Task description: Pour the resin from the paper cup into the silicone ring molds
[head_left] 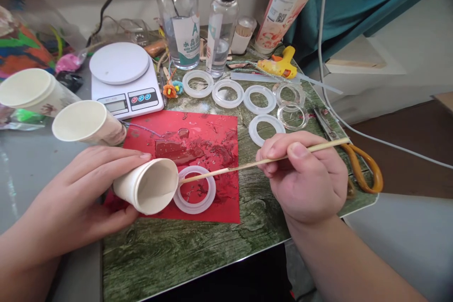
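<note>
My left hand [95, 188] is wrapped round a white paper cup [155, 186], tilted so that its mouth faces right and toward me. The cup's rim is at the left edge of a translucent ring mold [211, 188], which lies on a wet, stained red sheet [222, 207]. In my right hand [304, 174] a thin wooden stick [247, 165] is pinched between thumb and fingers. Its far tip points left, at the cup's rim over the mold's left side. Whether any liquid is leaving the cup cannot be made out.
More ring molds [228, 93] lie behind the sheet. A white scale [127, 80], clear bottles [184, 33] and a yellow glue gun [283, 63] stand or lie at the back. Two paper cups [83, 122] are at left; orange-handled scissors [363, 170] lie at the right edge.
</note>
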